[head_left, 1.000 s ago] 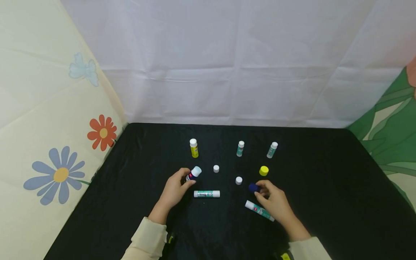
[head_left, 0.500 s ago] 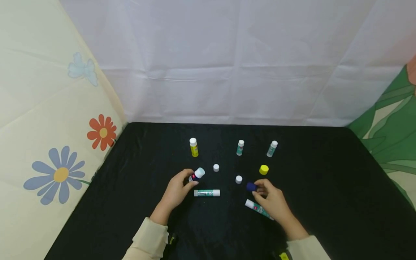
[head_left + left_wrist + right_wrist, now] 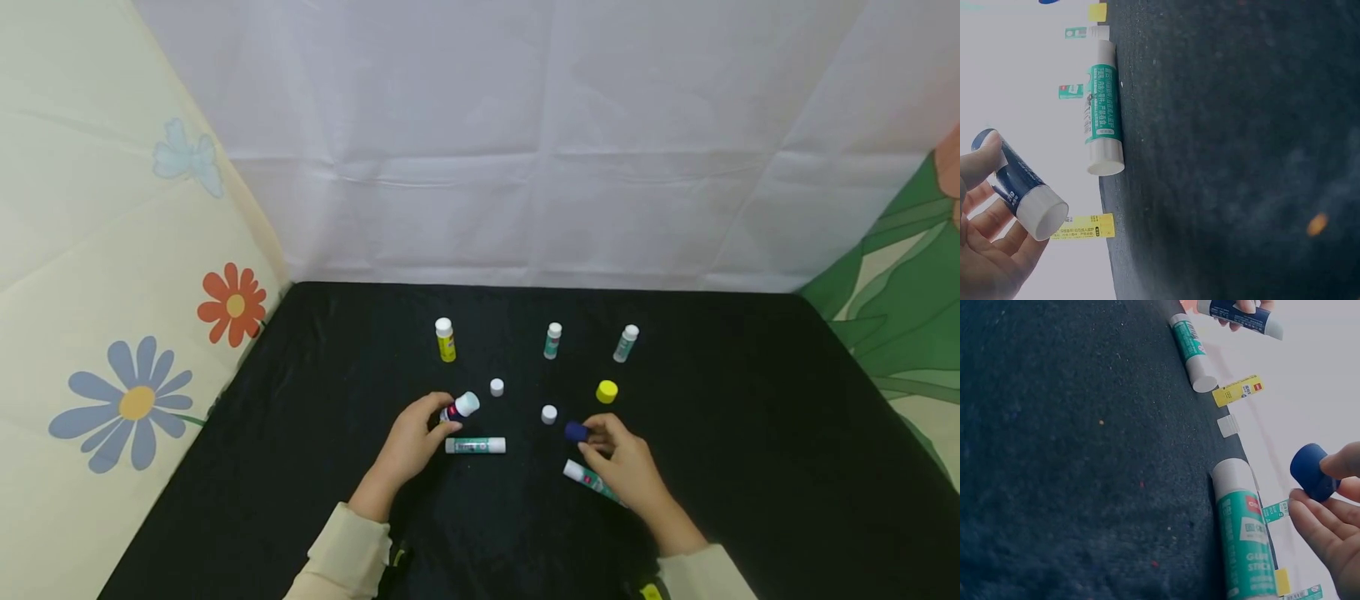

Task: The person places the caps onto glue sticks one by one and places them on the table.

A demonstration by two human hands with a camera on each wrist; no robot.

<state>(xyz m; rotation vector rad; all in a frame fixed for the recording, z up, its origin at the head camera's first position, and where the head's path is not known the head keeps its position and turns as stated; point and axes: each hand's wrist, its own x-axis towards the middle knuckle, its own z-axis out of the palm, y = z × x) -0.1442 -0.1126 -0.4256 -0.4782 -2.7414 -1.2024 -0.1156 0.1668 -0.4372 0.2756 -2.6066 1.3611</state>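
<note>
My left hand (image 3: 412, 435) holds a navy glue stick (image 3: 1016, 181) between thumb and fingers, tilted, its white end (image 3: 467, 404) pointing up and right in the head view. My right hand (image 3: 626, 462) pinches a dark blue cap (image 3: 1311, 470) between thumb and fingertips. A green-and-white glue stick (image 3: 476, 446) lies sideways just right of the left hand. Another green glue stick (image 3: 1244, 531) lies slanted beside the right hand, which hides its lower end in the head view. Two small white caps (image 3: 497, 387) and a yellow cap (image 3: 607, 392) sit between and beyond the hands.
Along the back of the black table (image 3: 345, 342) stand a yellow glue stick (image 3: 446, 340) and two green glue sticks, one in the middle (image 3: 552, 342) and one further right (image 3: 626, 343). A white cloth (image 3: 450, 167) hangs behind the table.
The left hand has shifted slightly right with the navy glue stick. The right hand has shifted slightly left with the blue cap, so the two are closer together.
</note>
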